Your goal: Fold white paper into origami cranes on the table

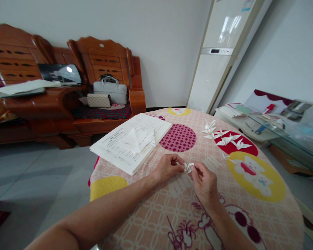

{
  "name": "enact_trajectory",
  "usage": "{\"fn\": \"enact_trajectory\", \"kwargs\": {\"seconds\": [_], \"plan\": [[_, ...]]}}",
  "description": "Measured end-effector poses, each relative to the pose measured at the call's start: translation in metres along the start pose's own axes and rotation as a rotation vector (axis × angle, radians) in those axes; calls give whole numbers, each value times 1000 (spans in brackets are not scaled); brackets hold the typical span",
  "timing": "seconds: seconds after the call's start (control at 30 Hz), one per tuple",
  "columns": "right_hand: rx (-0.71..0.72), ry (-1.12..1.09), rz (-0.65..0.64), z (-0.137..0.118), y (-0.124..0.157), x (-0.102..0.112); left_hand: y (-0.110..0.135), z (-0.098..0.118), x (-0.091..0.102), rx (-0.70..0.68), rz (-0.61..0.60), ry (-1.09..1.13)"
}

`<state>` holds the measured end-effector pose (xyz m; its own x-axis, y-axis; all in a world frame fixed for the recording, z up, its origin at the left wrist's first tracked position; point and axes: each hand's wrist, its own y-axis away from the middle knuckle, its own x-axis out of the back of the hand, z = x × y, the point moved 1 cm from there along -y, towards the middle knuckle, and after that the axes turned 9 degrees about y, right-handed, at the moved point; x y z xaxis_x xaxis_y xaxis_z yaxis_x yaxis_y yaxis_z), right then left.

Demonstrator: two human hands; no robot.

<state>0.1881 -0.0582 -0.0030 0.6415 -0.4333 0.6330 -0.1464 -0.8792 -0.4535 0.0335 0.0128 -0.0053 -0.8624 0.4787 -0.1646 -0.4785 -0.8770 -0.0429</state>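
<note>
A small folded white paper piece [189, 168] is held above the patterned tablecloth [151, 211], between both hands. My left hand [169, 168] pinches its left end between thumb and fingers. At the other end, my right hand [205, 180] grips it in the same way. Fingertips cover parts of the paper, so its full shape is hidden. Several folded white paper cranes [228, 139] lie beyond my right hand. To the left is a stack of printed sheets [112, 147], with folded white paper squares [135, 140] on top.
Wooden armchairs [104, 59] stand along the wall, one with a grey handbag [111, 91] and a quilted purse [99, 100] on its seat. A tall white air conditioner [211, 73] is behind the table. At the right stands a glass-topped side table [271, 130] with papers and plastic bags.
</note>
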Motion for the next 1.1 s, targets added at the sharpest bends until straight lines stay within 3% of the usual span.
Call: {"fn": "enact_trajectory", "kwargs": {"seconds": [0.17, 0.4, 0.6, 0.8, 1.1], "plan": [[19, -26, 23, 0, 0, 1, -1, 0, 2, 28, 66, 94], [30, 9, 87, 1, 1, 1, 4, 2, 0, 165, -20, -38], [-95, -116, -1, 6, 1, -5, 5, -2, 0, 37, -40, -144], [-60, -108, -56, 3, 0, 0, 6, 9, 0, -218, -13, -397], [47, -15, -1, -6, -3, 6, 8, 17, -4, -256, -77, -417]]}}
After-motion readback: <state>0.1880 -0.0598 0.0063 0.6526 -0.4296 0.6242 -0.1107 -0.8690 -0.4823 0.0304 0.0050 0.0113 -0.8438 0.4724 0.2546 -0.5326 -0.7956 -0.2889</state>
